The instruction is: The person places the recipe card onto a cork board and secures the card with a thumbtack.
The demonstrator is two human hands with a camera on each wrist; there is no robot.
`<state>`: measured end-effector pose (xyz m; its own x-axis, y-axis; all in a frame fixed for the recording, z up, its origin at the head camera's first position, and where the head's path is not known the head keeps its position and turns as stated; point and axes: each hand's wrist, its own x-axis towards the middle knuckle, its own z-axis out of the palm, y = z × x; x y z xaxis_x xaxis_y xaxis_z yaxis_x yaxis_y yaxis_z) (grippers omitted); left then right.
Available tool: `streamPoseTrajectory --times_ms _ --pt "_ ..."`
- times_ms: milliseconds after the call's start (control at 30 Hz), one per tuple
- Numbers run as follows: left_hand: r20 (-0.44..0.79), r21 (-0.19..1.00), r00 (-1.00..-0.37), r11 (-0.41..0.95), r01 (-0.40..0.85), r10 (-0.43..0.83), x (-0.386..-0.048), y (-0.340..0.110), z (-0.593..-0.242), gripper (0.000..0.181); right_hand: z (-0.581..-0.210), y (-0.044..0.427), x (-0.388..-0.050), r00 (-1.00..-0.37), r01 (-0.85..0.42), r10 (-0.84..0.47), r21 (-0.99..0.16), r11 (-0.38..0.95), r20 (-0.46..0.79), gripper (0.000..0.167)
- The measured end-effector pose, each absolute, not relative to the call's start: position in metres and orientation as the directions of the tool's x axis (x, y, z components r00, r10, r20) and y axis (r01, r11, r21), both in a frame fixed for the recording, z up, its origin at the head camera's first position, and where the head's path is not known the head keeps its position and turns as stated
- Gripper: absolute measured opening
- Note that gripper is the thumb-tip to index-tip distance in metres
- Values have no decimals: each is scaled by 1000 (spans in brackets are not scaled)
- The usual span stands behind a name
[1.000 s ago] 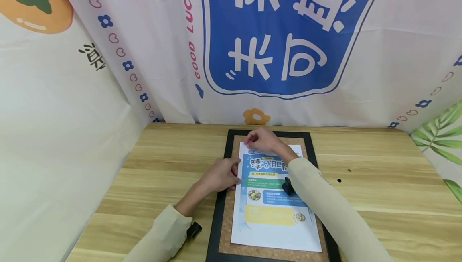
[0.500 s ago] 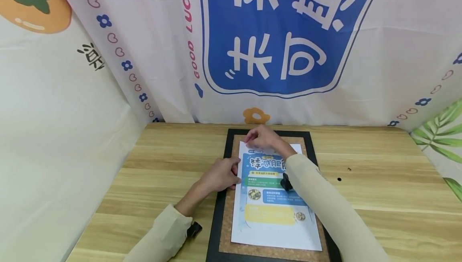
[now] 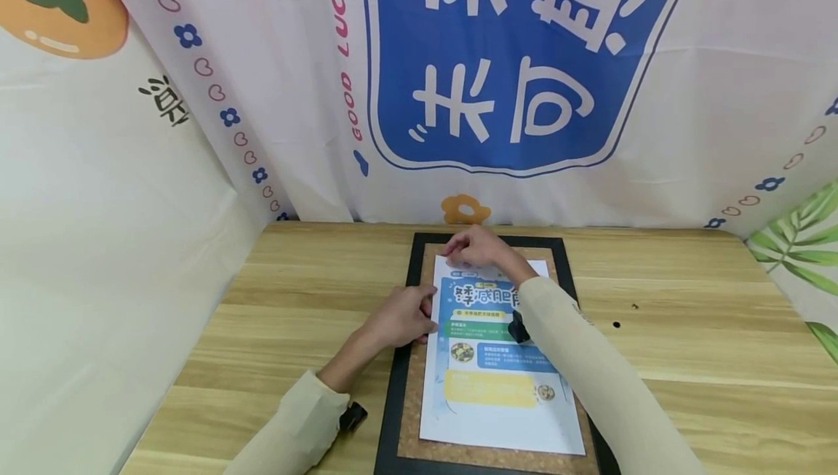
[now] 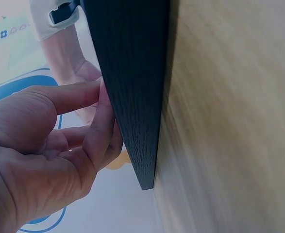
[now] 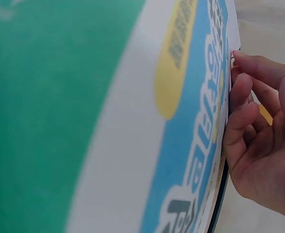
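Observation:
A printed poster [image 3: 500,424] lies on a cork board [image 3: 411,424] with a black frame [image 3: 388,417]. My left hand [image 3: 401,316] rests at the poster's left edge, thumb and index finger spread apart on the paper. In the left wrist view its fingers reach over the frame's dark side [image 4: 132,92]. With my right hand [image 3: 483,249] I pinch a tiny pinkish pushpin [image 5: 233,54] at the poster's upper left corner. Mostly hidden by the fingertips, the pin touches the paper. The right forearm crosses above the poster's right side.
The board lies on a wooden table [image 3: 294,300], near its back edge. Behind hangs a printed white curtain [image 3: 314,97] with a blue sign. Small dark spots [image 3: 616,324] show on the table to the right. Black straps [image 3: 352,417] sit at both wrists.
The right forearm has shifted slightly left and the hand a little upward; its fingertips stay at the same corner. The left hand and the poster hold their place.

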<state>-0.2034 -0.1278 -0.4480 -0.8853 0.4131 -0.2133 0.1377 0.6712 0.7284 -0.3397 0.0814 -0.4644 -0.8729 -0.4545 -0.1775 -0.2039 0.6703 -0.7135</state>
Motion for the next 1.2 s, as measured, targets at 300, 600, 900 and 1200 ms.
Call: streamPoseTrajectory --times_ms 300,600,900,1200 --pt "-217 725 -886 675 135 410 -203 -128 -447 62 -462 81 -339 -876 -173 -441 -726 666 -195 22" --pt "-205 726 -887 672 145 414 -204 -128 -449 63 -462 77 -338 -888 -162 -420 -728 666 -186 22" --pt "-212 732 -886 667 135 412 -204 -128 -449 61 -460 74 -337 -894 -161 -410 -722 673 -182 19" --pt "-212 747 -883 653 129 418 -206 -127 -450 57 -461 81 -333 -882 -175 -440 -749 639 -169 27"
